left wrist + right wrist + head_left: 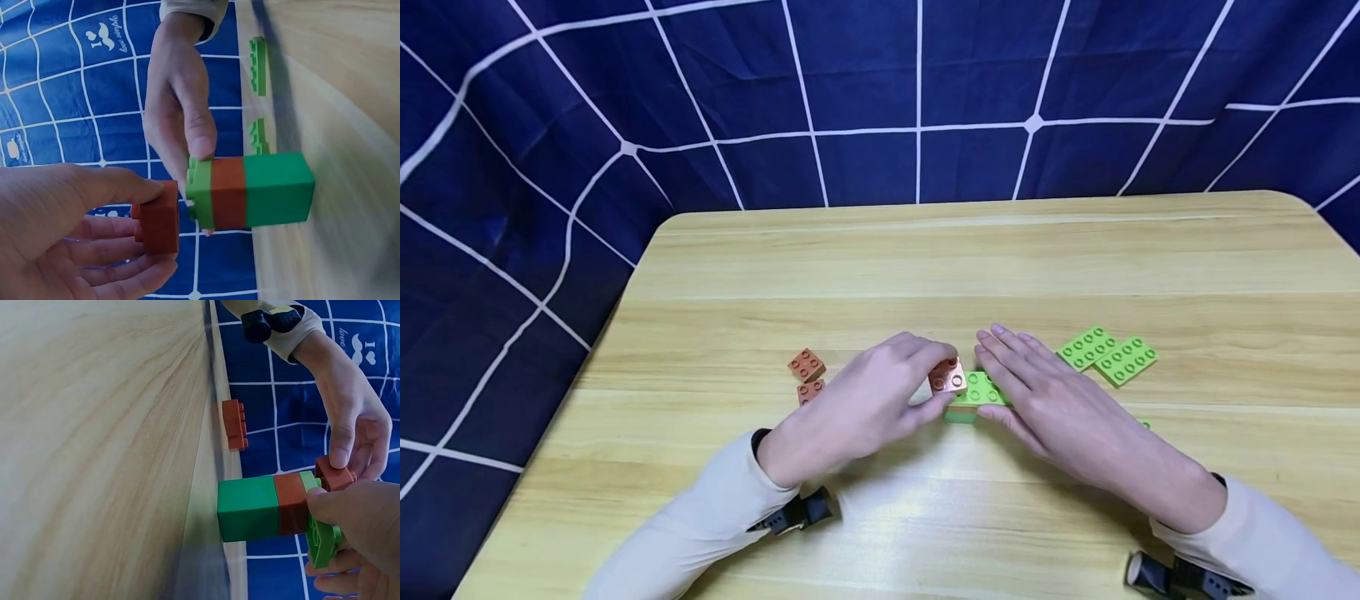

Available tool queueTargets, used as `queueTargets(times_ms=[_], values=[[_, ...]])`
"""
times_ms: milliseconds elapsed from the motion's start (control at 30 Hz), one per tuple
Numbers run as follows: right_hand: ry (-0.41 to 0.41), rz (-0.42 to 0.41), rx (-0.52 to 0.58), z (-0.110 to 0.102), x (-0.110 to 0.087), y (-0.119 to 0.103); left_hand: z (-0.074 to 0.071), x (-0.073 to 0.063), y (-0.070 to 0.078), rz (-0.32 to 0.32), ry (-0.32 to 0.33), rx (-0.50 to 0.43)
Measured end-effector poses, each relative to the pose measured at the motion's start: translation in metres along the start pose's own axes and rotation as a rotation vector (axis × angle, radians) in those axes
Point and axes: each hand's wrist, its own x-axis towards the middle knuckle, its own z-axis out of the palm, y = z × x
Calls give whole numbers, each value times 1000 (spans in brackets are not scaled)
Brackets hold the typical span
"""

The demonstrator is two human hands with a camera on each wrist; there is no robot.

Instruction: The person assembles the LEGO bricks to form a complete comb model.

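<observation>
In the head view, my left hand (872, 396) pinches a reddish-brown brick (947, 377) between thumb and fingers. It hovers over the left end of a light green plate (976, 388), studs facing up. That plate tops a small stack: a reddish-brown brick (229, 192) below it and a green brick (278, 189) standing on the table. My right hand (1048, 404) holds the plate's right part, thumb at the near side and long fingers along the far side. The left wrist view shows a narrow gap between the held brick and the plate's studs. The plate overhangs the stack in the right wrist view.
Two reddish-brown bricks (807, 365) lie left of my left hand. Beyond my right hand lie two light green plates (1087, 348), and a bit of another green piece (1145, 423) peeks out by the right forearm. A blue gridded cloth (865, 100) hangs behind the wooden table (925, 258).
</observation>
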Motion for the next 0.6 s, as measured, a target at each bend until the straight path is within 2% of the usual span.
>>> queueTargets(times_ms=[200,467,600], values=[[9,-7,2,0,1,0,8,2,0,70,50,-38],[-1,-23,-4,-1,1,2,14,6,0,33,60,-137],[-8,-24,-2,-2,1,2,17,6,-2,46,70,-177]])
